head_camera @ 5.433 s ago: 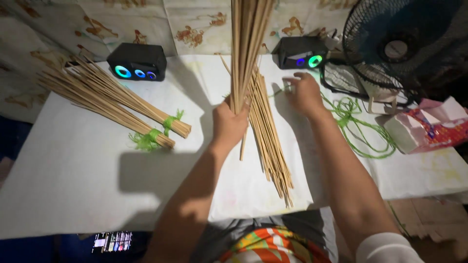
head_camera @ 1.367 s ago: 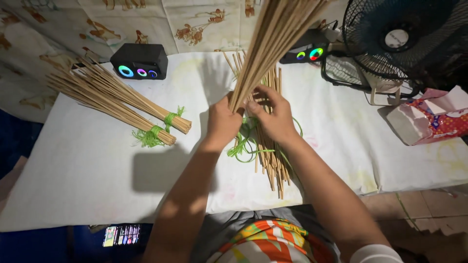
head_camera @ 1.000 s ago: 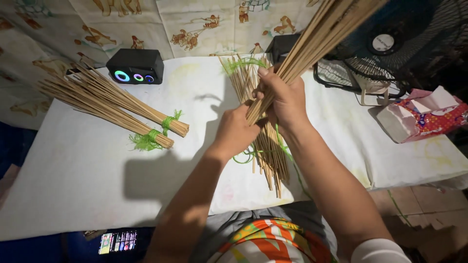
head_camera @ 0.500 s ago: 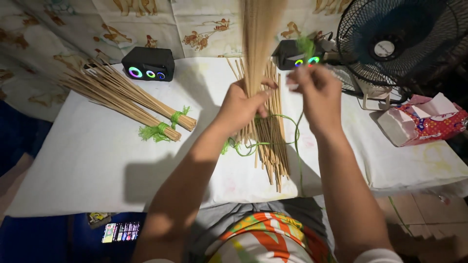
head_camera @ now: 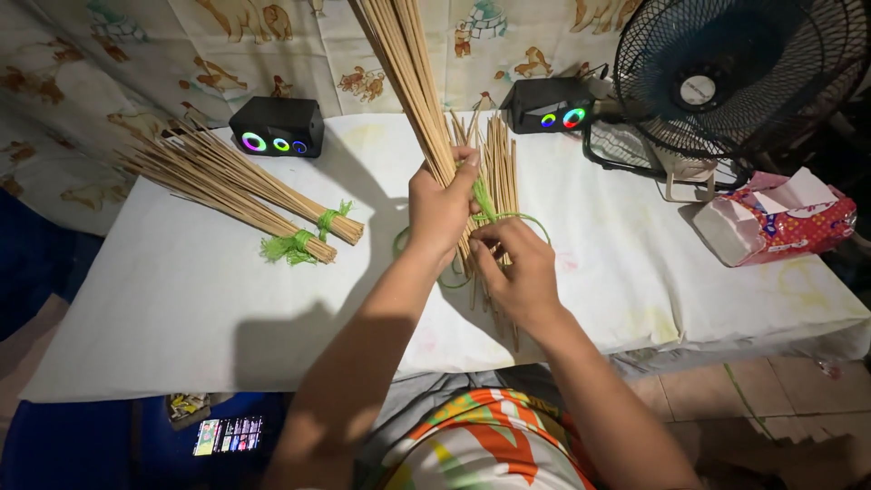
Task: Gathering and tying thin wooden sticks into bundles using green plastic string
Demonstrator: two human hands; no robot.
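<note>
At counter centre, left hand [head_camera: 442,207] is clenched round a bundle of sticks [head_camera: 404,68], held upright and leaning up-left out of frame. Right hand [head_camera: 517,272] pinches green string [head_camera: 484,201] just beside the bundle's lower end, fingers closed on it. Half a second ago right hand was raised higher, apart from the bundle, with string looping loose; now it's down against the left hand and the string sits taut at the grip, so the wrap looks to be cinching. Loose sticks [head_camera: 499,163] lie flat on the counter [head_camera: 181,299] under both hands. Two tied bundles [head_camera: 245,186] with green ties lie well to the left. Speakers [head_camera: 277,127] at back, fan [head_camera: 739,77] right, tissue pack [head_camera: 771,222] near the right edge.
</note>
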